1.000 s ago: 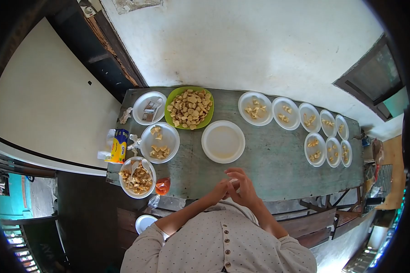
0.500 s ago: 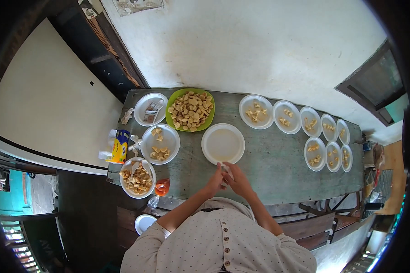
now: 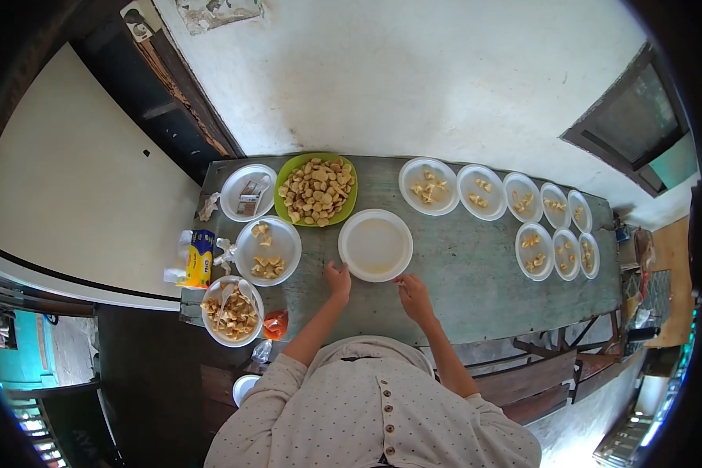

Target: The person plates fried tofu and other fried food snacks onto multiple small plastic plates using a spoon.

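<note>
A white plate (image 3: 376, 243) with a faint yellowish smear near its front rim lies in front of me. My left hand (image 3: 338, 282) is at its lower left edge, fingers curled and thumb side against the rim. Close to the lower right edge, my right hand (image 3: 415, 298) has its fingers pinched together; a small pale bit seems to show at the tips, too small to name. Behind the plate, slightly left, a green bowl (image 3: 354, 204) is heaped with light brown, chunky food pieces (image 3: 317, 191).
Left stand a white plate with food pieces (image 3: 290, 269), a filled plate with spoons (image 3: 234, 335), a plate holding small packets (image 3: 230, 204), a yellow-blue tissue pack (image 3: 200, 259) and an orange bag (image 3: 275, 324). Several portioned plates (image 3: 429, 207) line the right side.
My hands were together at the plate's front edge; they have parted, the left to the plate's left side and the right to its right. The whole view has shifted slightly.
</note>
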A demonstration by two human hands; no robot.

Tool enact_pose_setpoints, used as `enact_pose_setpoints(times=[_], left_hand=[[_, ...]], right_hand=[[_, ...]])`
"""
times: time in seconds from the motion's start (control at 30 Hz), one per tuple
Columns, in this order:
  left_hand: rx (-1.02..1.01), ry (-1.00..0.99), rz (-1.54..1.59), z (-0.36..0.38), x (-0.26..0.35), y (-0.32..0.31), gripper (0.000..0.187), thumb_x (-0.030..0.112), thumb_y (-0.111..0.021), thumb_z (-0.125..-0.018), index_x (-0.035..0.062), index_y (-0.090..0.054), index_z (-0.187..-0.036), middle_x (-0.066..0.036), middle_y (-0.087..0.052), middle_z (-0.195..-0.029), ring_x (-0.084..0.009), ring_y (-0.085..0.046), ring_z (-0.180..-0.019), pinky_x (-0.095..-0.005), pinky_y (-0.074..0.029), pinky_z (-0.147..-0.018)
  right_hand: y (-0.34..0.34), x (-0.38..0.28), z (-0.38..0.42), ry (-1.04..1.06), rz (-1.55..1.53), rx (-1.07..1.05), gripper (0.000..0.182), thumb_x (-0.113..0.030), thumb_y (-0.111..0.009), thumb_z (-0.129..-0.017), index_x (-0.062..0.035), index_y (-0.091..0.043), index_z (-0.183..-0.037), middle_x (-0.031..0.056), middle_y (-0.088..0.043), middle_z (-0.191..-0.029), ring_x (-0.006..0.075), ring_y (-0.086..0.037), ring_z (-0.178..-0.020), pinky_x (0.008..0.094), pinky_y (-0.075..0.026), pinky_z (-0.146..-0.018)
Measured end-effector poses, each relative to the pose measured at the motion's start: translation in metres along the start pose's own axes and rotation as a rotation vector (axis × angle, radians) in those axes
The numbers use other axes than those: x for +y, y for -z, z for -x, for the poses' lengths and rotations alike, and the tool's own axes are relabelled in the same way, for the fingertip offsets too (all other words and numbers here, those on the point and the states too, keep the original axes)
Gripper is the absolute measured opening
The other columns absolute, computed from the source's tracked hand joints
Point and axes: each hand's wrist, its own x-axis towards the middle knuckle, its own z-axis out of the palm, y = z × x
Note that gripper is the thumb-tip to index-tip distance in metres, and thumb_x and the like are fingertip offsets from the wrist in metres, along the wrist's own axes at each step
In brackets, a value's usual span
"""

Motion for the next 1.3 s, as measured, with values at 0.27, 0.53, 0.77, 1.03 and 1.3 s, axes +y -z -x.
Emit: enact_pose_setpoints(times=[0.27,0.53,0.77,1.03,1.3], left_hand=[[-0.501,0.341,0.641,0.005,-0.017,0.012,0.025,0.017,-0.047,-0.089,-0.0023,-0.052,-0.104,-0.009,-0.060,-0.086,-0.0176,-0.060,-0.077,-0.0278,-0.050,-0.064],[-0.608,0.309,0.756,0.040,-0.032,0.041,0.021,0.012,-0.052,-0.086,-0.0042,-0.054,-0.100,-0.010,-0.060,-0.084,-0.0181,-0.061,-0.074,-0.0282,-0.053,-0.066],[-0.790,0.224,0.679,0.041,-0.043,0.054,0.026,0.015,-0.055,-0.085,-0.0043,-0.056,-0.103,-0.011,-0.060,-0.096,-0.0179,-0.059,-0.085,-0.0290,-0.051,-0.075],[-0.864,0.192,0.704,0.039,-0.046,0.060,0.025,0.016,-0.053,-0.086,-0.0025,-0.057,-0.102,-0.010,-0.062,-0.092,-0.0175,-0.062,-0.081,-0.0279,-0.051,-0.075],[-0.854,0.191,0.679,0.038,-0.047,0.057,0.023,0.016,-0.052,-0.087,-0.0013,-0.057,-0.103,-0.010,-0.062,-0.090,-0.0167,-0.061,-0.080,-0.0284,-0.051,-0.073]], right_hand=[[-0.047,-0.002,-0.010,0.010,0.183,-0.121,0.020,-0.012,-0.057,-0.075,-0.0110,-0.058,-0.095,0.0118,-0.054,-0.092,0.0289,-0.057,-0.080,0.0378,-0.045,-0.069],[-0.063,0.001,-0.012,0.182,0.390,-0.219,0.025,-0.019,-0.063,-0.071,-0.0107,-0.060,-0.095,0.0089,-0.056,-0.089,0.0273,-0.059,-0.073,0.0375,-0.048,-0.064],[-0.067,0.008,-0.004,0.175,0.397,-0.227,0.021,-0.022,-0.064,-0.071,-0.0090,-0.063,-0.088,0.0086,-0.060,-0.083,0.0268,-0.060,-0.071,0.0364,-0.048,-0.063],[-0.065,0.007,0.000,0.134,0.325,-0.247,0.021,-0.023,-0.062,-0.072,-0.0096,-0.064,-0.087,0.0087,-0.060,-0.083,0.0270,-0.060,-0.070,0.0362,-0.048,-0.063],[-0.067,0.003,-0.001,0.124,0.344,-0.257,0.020,-0.024,-0.062,-0.072,-0.0089,-0.064,-0.085,0.0086,-0.060,-0.081,0.0268,-0.060,-0.068,0.0360,-0.048,-0.062]])
